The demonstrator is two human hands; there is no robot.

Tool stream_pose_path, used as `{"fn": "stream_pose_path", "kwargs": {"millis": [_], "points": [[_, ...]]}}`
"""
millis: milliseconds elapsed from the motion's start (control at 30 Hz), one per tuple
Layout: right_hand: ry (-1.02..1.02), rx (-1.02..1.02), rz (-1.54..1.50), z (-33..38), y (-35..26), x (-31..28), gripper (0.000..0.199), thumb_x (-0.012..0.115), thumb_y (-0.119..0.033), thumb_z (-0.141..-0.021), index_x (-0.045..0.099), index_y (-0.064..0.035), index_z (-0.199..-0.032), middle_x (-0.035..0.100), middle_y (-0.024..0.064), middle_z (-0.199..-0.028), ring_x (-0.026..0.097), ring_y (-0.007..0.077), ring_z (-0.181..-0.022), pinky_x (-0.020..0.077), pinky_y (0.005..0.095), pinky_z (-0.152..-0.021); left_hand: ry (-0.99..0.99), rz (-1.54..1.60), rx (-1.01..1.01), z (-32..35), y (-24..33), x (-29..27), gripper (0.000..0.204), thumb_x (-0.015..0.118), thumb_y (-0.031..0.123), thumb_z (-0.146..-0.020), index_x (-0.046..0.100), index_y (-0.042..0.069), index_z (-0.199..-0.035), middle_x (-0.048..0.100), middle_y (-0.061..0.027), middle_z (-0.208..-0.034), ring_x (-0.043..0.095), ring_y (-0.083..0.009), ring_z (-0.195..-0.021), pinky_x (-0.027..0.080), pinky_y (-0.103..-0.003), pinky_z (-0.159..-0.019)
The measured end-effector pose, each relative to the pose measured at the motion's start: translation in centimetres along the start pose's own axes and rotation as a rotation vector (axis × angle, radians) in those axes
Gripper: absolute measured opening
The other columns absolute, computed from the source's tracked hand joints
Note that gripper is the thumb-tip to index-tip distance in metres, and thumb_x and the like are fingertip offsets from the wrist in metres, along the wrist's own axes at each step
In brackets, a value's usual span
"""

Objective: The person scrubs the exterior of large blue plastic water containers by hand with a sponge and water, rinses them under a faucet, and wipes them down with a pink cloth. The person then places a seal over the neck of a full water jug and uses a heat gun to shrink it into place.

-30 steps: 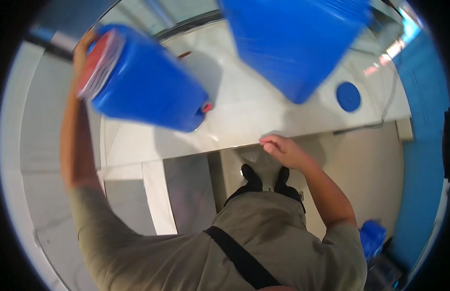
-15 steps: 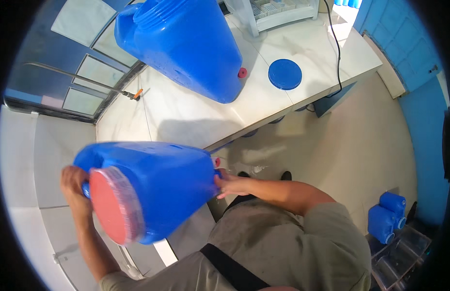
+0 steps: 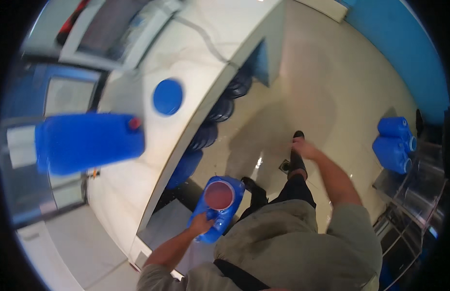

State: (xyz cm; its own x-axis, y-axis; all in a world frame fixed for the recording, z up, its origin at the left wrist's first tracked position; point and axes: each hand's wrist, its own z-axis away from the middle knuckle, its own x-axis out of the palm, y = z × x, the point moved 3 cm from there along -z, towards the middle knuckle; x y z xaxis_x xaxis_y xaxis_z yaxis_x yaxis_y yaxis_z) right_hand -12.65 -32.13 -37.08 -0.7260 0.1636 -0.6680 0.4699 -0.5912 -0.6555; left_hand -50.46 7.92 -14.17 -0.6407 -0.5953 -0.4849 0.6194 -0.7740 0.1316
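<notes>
A blue plastic water jug (image 3: 228, 213) with a red, plastic-wrapped cap (image 3: 219, 195) hangs low beside the counter. My left hand (image 3: 201, 225) is closed round its handle near the cap, and the jug is roughly upright. My right hand (image 3: 305, 148) hangs free over the floor, in front of my forward leg; motion blurs its fingers. On the counter, another blue jug (image 3: 91, 140) with a red tap (image 3: 134, 123) stands at the left. A round blue lid (image 3: 167, 97) lies flat near it.
Below the white counter (image 3: 157, 145) several large blue bottles (image 3: 204, 136) are stored. Two small blue jugs (image 3: 393, 145) stand at the right by a metal rack (image 3: 423, 169). A floor drain (image 3: 284, 166) lies near my feet. A white-framed cabinet (image 3: 123, 63) sits on the counter.
The red-capped jug has gone from lying sideways in both hands to hanging upright from my left hand. My right hand has let go and swung right. My view has turned right.
</notes>
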Motion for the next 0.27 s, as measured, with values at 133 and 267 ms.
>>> {"fn": "stream_pose_path", "kwargs": {"millis": [133, 267], "points": [[0.407, 0.793, 0.582, 41.1, 27.6, -15.6, 0.030, 0.050, -0.022, -0.099, 0.070, -0.0031, -0.111, 0.063, 0.0213, -0.124, 0.060, 0.0386, -0.113, 0.0474, 0.0461, -0.099, -0.332, -0.075, 0.087, -19.6, 10.5, 8.9, 0.064, 0.069, 0.046, -0.084, 0.063, -0.004, -0.122, 0.065, -0.0297, -0.117, 0.063, -0.0433, -0.110, 0.050, -0.048, -0.095], [-0.337, 1.469, 0.362, 52.0, 33.7, -17.3, 0.038, 0.057, -0.026, -0.094, 0.063, -0.0082, -0.128, 0.059, 0.0221, -0.132, 0.059, 0.0342, -0.120, 0.0500, 0.0433, -0.098, -0.394, -0.090, -0.141, -31.6, 18.7, 9.8, 0.067, 0.069, 0.048, -0.084, 0.062, -0.003, -0.126, 0.060, -0.0281, -0.131, 0.059, -0.0397, -0.122, 0.046, -0.046, -0.104]]}}
